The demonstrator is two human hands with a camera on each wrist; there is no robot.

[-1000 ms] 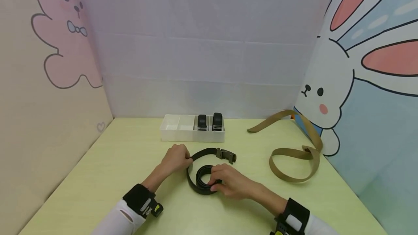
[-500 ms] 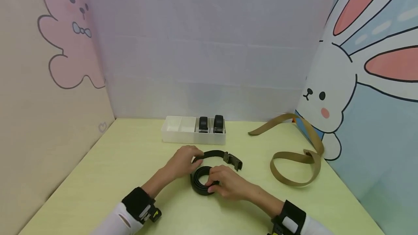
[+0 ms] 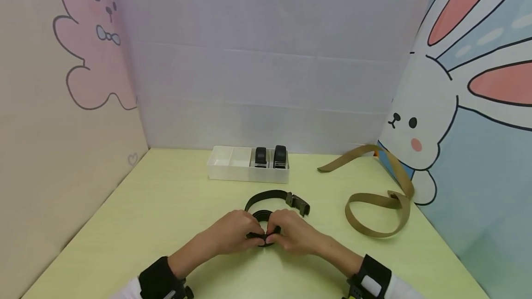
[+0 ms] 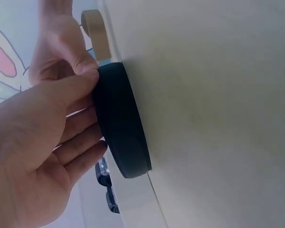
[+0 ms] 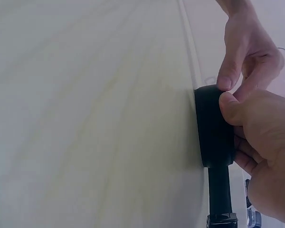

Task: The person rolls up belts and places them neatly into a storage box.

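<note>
A black belt [image 3: 266, 195] lies on the yellow-green table, its inner part rolled into a tight coil [image 3: 262, 233] that stands on edge. The loose end arcs back to a metal buckle [image 3: 300, 204]. My left hand [image 3: 245, 233] pinches the coil from the left, thumb on its rim [image 4: 121, 128]. Pinching it from the right is my right hand [image 3: 286, 233], thumb on top and fingers curled behind [image 5: 213, 126]. The two hands' fingertips almost touch over the coil.
A white compartment tray [image 3: 226, 175] stands at the back centre with two rolled black belts [image 3: 270, 157] in its right sections. A tan belt [image 3: 374, 197] lies looped at the right, by the rabbit-print wall. Printed panels close in the table's left, back and right sides.
My left hand has left the outer strap and come to the coil beside my right hand. The coil is smaller and tighter than before.
</note>
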